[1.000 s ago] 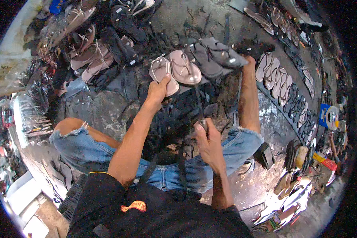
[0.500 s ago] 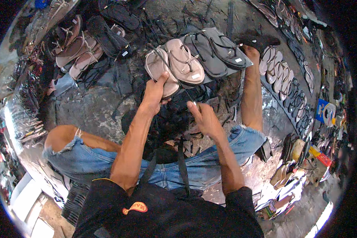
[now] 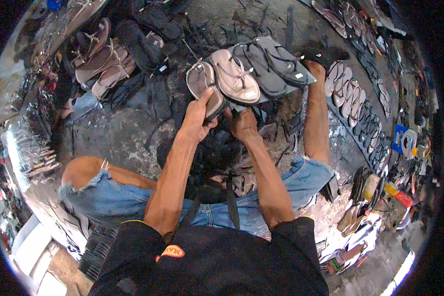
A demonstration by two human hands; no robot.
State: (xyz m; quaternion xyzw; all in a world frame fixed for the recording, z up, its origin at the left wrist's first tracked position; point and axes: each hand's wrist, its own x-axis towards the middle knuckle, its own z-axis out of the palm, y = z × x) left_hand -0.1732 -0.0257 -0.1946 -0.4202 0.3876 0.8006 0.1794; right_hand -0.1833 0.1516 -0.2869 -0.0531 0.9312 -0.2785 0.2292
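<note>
My left hand is closed round the near end of a beige sandal with thin straps, thumb on top of its footbed. A thin strand sticks out past the sandal's far end. Just right of it, my right hand is curled close to the sandal's edge; its fingertips are partly hidden, and what they grip cannot be made out. Beyond that hand lies a second beige sandal with a white label. To its right rest two dark grey sandals, a nearer one and a farther one, on a grey sheet.
Brown strappy sandals and black soles lie at the far left. Rows of sandals stand along the right. Past them are a blue box and a yellow-and-red pack. Dark scraps litter the floor between my legs.
My right hand has moved up and left, from below the sandals to beside the held one. The held sandal has shifted slightly right and tilted, and its dark sole edge now shows.
</note>
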